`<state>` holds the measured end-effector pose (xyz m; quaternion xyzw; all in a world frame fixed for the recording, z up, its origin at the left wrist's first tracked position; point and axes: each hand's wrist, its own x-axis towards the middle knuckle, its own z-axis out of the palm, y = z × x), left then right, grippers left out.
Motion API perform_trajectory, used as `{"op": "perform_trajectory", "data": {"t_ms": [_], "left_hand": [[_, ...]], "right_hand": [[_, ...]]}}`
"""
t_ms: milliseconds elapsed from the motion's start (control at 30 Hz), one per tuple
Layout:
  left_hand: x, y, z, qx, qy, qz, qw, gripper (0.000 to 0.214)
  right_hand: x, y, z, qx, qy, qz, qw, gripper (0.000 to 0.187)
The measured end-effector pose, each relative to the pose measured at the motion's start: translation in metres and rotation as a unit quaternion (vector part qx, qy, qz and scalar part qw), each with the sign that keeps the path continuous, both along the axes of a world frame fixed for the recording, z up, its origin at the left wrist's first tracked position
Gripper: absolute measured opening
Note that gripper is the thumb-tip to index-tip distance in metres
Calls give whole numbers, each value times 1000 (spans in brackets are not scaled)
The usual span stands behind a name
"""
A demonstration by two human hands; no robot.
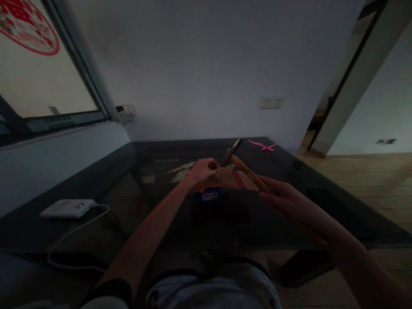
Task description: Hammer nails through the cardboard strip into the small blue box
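Note:
My right hand (281,193) is wrapped round the wooden handle of a hammer (249,171), whose long dark metal head tilts up and away from me. To the left of it, my left hand (203,169) has its fingers curled together in a pinch. Whatever lies between those fingertips is too small and dark to make out. Below the left hand sits a small blue box (209,196) with a white label and an orange-brown top. A tan, coarse-looking piece with a red band (238,179) lies under the hammer, partly hidden by it.
The dark glossy table (180,231) carries a pale floral pattern. At left a white power bank (68,208) lies with a white cable (75,227) running off the front edge. A pink ribbon bow (267,148) is at the back right, near the wall (199,73).

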<state>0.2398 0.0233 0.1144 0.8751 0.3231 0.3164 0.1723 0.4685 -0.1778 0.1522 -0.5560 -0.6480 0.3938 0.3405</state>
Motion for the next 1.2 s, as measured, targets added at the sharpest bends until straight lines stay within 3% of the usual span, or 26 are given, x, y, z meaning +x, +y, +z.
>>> {"op": "perform_trajectory", "data": {"t_ms": [333,533,767,967,1200], "left_hand": [[-1,1,3,-34,37,32,998,24],[2,1,4,-58,38,30,997,22],[2,2,4,-86,28,21,996,27],[1,2,3,-89,35,27,995,21],[2,-1,7,-88,38,13,995,21]], "right_hand": [[-13,29,31,17,-125,74,989,53],[-12,28,44,22,-157,84,984,52],[-12,24,42,-4,-162,95,982,52],[-10,22,43,22,-154,72,985,56],[-7,24,35,14,-166,89,982,52]]}}
